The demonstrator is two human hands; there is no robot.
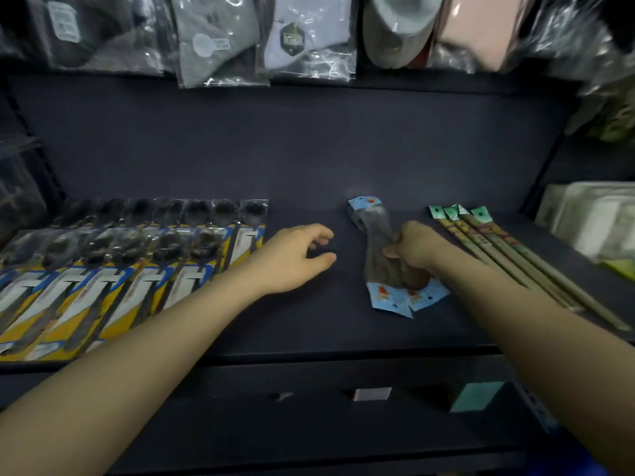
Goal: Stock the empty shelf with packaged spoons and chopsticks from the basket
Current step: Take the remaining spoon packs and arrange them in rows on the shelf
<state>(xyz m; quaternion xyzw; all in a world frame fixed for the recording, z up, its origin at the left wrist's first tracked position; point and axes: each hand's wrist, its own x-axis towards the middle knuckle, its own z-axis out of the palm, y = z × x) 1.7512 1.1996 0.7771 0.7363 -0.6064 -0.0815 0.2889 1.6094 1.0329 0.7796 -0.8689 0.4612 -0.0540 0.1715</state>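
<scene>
On the dark shelf (pixel 309 173), two rows of packaged black spoons (pixel 137 255) on yellow and blue cards fill the left side. My right hand (pixel 414 247) grips a bundle of spoon packs with light blue card ends (pixel 374 228), which lies on the shelf right of centre. Several chopstick packs with green tops (pixel 508 255) lie slanted to the right of that hand. My left hand (pixel 295 255) hovers over the bare middle of the shelf with fingers loosely spread, holding nothing. The basket is out of view.
Bagged socks and clothing (pixel 220 39) hang above the shelf's back wall. A stack of pale packages (pixel 591 221) sits on the neighbouring shelf at the right. The shelf's front edge (pixel 343 355) runs below my forearms, with price tags (pixel 372 394) on the rail underneath.
</scene>
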